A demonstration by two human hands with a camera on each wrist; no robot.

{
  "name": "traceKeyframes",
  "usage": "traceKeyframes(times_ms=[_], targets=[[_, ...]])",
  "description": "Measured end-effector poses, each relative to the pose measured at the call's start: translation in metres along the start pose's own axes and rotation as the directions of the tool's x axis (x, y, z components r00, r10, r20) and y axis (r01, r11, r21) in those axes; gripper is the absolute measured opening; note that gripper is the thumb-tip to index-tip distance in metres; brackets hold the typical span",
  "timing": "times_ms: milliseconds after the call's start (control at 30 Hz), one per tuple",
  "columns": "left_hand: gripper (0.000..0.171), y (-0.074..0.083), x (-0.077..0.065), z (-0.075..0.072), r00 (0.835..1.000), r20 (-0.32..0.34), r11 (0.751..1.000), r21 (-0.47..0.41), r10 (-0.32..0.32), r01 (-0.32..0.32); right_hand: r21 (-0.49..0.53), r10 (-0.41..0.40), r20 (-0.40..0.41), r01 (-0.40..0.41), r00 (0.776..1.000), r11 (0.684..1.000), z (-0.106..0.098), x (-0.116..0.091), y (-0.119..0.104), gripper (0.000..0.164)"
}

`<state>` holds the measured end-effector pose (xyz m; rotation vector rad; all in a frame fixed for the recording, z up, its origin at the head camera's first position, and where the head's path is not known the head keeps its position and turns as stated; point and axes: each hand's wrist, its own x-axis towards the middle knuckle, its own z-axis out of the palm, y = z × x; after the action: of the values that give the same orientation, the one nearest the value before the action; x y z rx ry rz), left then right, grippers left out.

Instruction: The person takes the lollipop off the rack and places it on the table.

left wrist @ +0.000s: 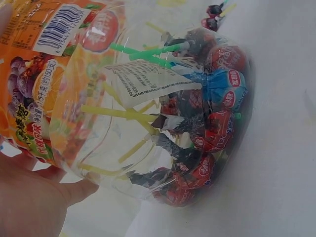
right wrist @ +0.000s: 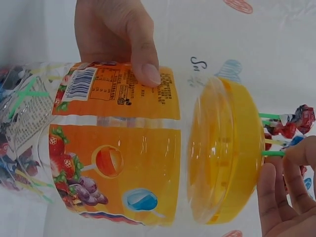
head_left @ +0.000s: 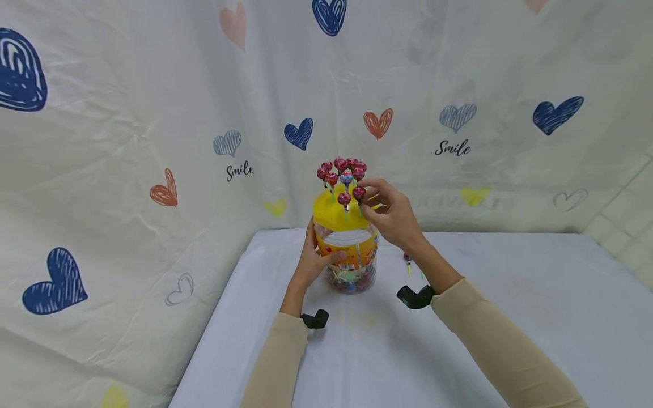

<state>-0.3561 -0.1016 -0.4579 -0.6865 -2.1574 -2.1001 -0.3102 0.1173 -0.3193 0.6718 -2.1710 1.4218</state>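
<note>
A clear plastic jar (head_left: pixel 369 263) with an orange fruit label stands on the table under a yellow lid (head_left: pixel 329 216). My left hand (head_left: pixel 309 262) grips its left side, the thumb lying across the label. Several red-wrapped lollipops and a blue one (head_left: pixel 346 178) stick up from the lid, heads on top. At the lid's right edge, my right hand (head_left: pixel 393 215) pinches a red lollipop (head_left: pixel 359 193). Its green stick (right wrist: pixel 274 153) meets the lid top in the right wrist view. More lollipops (left wrist: pixel 217 131) lie inside at the jar's bottom, with a printed paper slip (left wrist: pixel 143 81).
Loose lollipops (head_left: pixel 407 258) lie on the white-covered table (head_left: pixel 510 300), right of the jar and partly behind my right forearm. A white curtain (head_left: pixel 326 79) printed with hearts hangs behind the table. Black wrist mounts (head_left: pixel 415 297) sit at both cuffs.
</note>
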Motion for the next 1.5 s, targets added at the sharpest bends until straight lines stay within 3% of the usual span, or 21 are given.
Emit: traceKeyframes(times_ms=[333, 800, 1167, 1500], targets=[[0.098, -0.003, -0.001, -0.002, 1.0, -0.005, 1.0, -0.002, 0.005, -0.005, 0.024, -0.021, -0.053, 0.022, 0.998, 0.999, 0.0, 0.003, -0.002, 0.044], [0.099, -0.001, -0.002, -0.002, 1.0, -0.013, 1.0, 0.0, 0.009, -0.009, 0.09, -0.048, -0.068, 0.054, 0.997, 0.995, -0.021, -0.005, -0.006, 0.042], [0.1, -0.002, -0.001, -0.002, 1.0, 0.003, 1.0, -0.014, 0.014, -0.014, 0.117, 0.002, -0.064, 0.005, 0.998, 0.993, -0.047, -0.022, 0.014, 0.041], [0.1, -0.001, 0.001, 0.001, 1.0, 0.017, 0.999, -0.033, 0.021, -0.021, 0.21, 0.09, 0.009, -0.09, 0.996, 0.974, -0.071, -0.035, 0.036, 0.042]])
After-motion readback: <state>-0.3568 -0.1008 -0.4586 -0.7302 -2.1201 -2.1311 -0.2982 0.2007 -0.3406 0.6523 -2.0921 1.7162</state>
